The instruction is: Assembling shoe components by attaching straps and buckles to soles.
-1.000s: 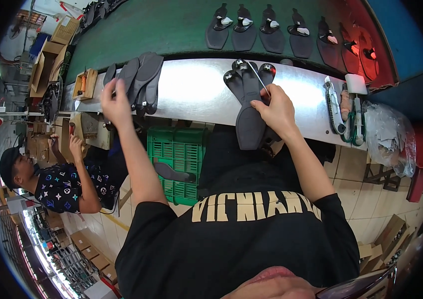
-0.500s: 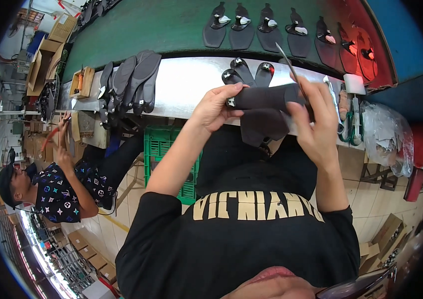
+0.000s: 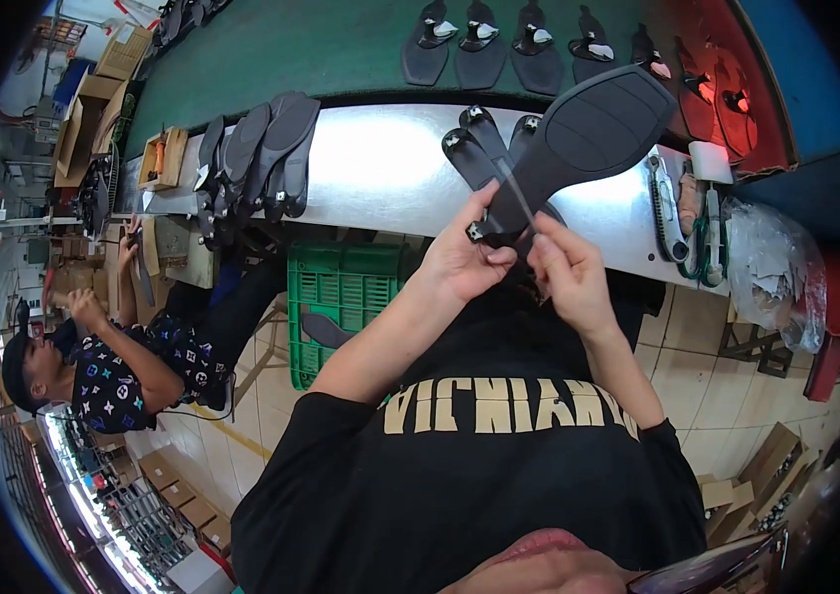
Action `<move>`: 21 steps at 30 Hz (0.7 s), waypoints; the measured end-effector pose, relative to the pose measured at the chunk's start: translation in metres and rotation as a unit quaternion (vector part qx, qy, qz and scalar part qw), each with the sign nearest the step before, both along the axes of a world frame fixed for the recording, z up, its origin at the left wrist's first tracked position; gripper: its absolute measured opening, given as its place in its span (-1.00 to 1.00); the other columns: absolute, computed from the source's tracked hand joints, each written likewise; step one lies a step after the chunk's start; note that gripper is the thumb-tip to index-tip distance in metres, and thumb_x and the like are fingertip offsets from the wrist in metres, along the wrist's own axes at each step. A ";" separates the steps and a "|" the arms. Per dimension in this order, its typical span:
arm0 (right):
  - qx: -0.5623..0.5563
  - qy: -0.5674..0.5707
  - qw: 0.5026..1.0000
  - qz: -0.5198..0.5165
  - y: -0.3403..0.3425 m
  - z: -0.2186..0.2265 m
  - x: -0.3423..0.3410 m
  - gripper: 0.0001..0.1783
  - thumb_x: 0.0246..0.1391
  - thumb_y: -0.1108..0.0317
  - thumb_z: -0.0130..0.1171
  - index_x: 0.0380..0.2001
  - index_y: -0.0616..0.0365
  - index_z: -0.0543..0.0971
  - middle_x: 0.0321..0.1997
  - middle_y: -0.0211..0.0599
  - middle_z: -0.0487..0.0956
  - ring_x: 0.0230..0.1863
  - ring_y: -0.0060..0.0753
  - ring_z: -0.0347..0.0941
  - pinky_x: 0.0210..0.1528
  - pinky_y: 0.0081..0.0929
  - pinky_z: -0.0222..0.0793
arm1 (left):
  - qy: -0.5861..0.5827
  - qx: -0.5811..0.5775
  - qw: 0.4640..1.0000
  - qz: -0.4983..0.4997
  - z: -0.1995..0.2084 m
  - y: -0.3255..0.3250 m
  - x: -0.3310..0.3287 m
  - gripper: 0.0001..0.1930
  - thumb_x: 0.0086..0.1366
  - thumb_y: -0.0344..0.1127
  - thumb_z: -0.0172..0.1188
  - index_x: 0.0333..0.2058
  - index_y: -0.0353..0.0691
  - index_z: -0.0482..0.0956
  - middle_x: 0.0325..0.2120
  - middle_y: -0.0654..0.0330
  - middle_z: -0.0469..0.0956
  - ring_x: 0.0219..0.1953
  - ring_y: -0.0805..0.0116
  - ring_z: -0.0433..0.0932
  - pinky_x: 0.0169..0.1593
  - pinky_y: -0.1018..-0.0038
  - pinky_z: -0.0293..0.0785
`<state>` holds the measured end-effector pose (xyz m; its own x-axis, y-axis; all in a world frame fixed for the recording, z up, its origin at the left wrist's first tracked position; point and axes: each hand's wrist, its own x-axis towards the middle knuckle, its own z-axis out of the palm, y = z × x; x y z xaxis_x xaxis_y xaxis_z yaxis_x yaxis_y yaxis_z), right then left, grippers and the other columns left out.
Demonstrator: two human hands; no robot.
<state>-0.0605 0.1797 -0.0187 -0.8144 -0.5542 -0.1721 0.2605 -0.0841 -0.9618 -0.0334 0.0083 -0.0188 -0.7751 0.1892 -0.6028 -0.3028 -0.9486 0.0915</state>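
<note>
A black shoe sole (image 3: 608, 124) is tilted up over the metal bench, its broad grooved end pointing to the far right. My left hand (image 3: 465, 259) is closed round its narrow heel end, where a small shiny fitting shows. My right hand (image 3: 571, 272) is closed on a thin knife (image 3: 516, 193), which lies across the narrow part of the sole and is blurred by motion; its handle is hidden in my fingers. Behind the held sole, other black soles (image 3: 470, 156) with shiny heel ends lie on the bench, partly covered.
Several dark soles (image 3: 266, 148) are piled on the bench (image 3: 370, 163) at left. Sandals (image 3: 479, 49) line the green belt (image 3: 281, 49). A utility knife (image 3: 668, 213), scissors (image 3: 709, 238) and a plastic bag (image 3: 777, 272) are at right. A green crate (image 3: 351, 282) stands below; a co-worker (image 3: 133, 366) sits at left.
The sole has swung up from lying sideways between my hands, its broad end now far right. My right hand has come down and left with the knife. A sole now shows in the crate.
</note>
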 end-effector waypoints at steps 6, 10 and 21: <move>-0.013 -0.120 0.986 0.112 0.007 0.006 0.001 -0.45 0.30 0.40 -0.03 0.32 0.21 0.16 -0.60 -0.45 0.36 -0.66 -0.74 0.17 -0.63 -0.76 0.10 | 0.041 -0.370 0.923 0.096 0.004 0.008 0.001 -0.39 0.40 0.25 -0.13 -0.41 -0.23 0.57 -0.57 0.23 0.56 -0.52 0.45 0.50 -0.55 0.60 0.25; -0.100 -0.175 0.974 0.105 -0.004 0.007 0.014 -0.44 0.30 0.39 -0.03 0.33 0.15 0.15 -0.60 -0.43 0.35 -0.70 -0.73 0.14 -0.65 -0.75 0.05 | 0.132 -0.546 0.806 0.186 0.003 0.013 -0.004 -0.20 0.45 0.25 -0.33 -0.63 -0.36 0.54 -0.61 0.21 0.54 -0.53 0.49 0.47 -0.33 0.59 0.37; 0.126 0.304 0.943 0.041 0.001 0.011 0.008 -0.85 0.16 0.52 0.07 -0.22 0.25 0.58 -0.47 -0.26 0.56 -0.57 -0.44 0.48 -0.50 -0.54 0.37 | 0.168 -0.552 0.794 0.192 0.014 0.004 0.005 -0.06 0.37 0.42 -0.52 -0.62 -0.37 0.52 -0.63 0.24 0.47 -0.51 0.48 0.44 -0.28 0.63 0.35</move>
<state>-0.0527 0.1805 -0.0074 -0.7615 -0.6233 0.1777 -0.3496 0.1642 -0.9224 -0.0285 0.0126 -0.0053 -0.7997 -0.6002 0.0157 0.2070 -0.2510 0.9456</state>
